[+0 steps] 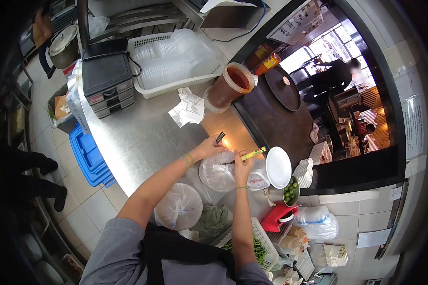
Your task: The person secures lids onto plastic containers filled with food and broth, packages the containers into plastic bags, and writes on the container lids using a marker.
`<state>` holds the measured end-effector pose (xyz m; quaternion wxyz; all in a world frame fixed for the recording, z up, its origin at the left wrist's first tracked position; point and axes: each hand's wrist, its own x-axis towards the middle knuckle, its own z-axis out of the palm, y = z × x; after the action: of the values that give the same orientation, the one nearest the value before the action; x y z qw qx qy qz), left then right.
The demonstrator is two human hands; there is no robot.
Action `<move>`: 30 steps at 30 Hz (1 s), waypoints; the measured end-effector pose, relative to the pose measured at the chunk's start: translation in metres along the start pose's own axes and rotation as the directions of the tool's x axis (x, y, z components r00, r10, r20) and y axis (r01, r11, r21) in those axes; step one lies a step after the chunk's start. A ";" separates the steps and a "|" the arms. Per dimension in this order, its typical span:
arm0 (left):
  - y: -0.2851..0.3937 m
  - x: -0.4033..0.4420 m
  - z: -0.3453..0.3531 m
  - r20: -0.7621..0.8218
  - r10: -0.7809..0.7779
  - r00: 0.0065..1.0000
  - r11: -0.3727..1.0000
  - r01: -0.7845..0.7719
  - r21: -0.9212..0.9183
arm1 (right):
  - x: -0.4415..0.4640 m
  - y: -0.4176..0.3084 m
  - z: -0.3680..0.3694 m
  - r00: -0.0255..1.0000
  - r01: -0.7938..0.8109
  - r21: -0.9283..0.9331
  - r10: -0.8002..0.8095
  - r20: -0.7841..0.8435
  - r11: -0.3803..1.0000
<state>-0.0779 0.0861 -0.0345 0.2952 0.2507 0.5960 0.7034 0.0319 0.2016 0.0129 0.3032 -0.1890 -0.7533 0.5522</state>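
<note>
My right hand (244, 165) is closed around a slim yellow marker (255, 153), its dark end pointing down-left over a knotted clear plastic bag (217, 175). My left hand (208, 148) is closed on a small black cap (220, 137) and rests at that bag's upper edge. Dark marks show on the bag near the marker's end, though they are too small to read. Nearer to me stands a second knotted plastic bag (178, 207), round like the first. A dial scale (258, 181) with a white plate (278, 167) sits right of my right hand.
A white basket of plastic containers (142, 88), a tub of red sauce (229, 85) and paper slips (188, 108) lie beyond my hands. Green limes (290, 191), a green cloth (211, 221) and a basket of green beans (269, 262) are nearer. Another person's legs (38, 175) stand left.
</note>
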 end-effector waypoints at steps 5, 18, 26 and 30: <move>0.001 0.000 0.000 -0.011 -0.006 1.000 0.999 0.007 0.037 | 0.000 -0.002 0.001 0.999 -0.031 0.043 0.031 0.017 0.999; 0.001 0.000 -0.001 -0.007 -0.005 1.000 0.998 0.005 0.063 | 0.000 0.004 0.000 1.000 0.012 0.010 -0.012 0.019 1.000; -0.002 0.000 0.001 -0.014 0.002 1.000 0.998 -0.001 0.056 | -0.002 0.004 -0.001 1.000 0.020 -0.006 -0.020 0.001 1.000; 0.004 -0.001 -0.002 0.009 -0.049 0.999 0.996 0.048 0.077 | 0.002 0.009 -0.006 1.000 0.028 0.020 -0.028 -0.014 0.999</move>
<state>-0.0789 0.0831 -0.0306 0.3055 0.2513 0.6269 0.6712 0.0341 0.2103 0.0064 0.3181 -0.1792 -0.7480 0.5543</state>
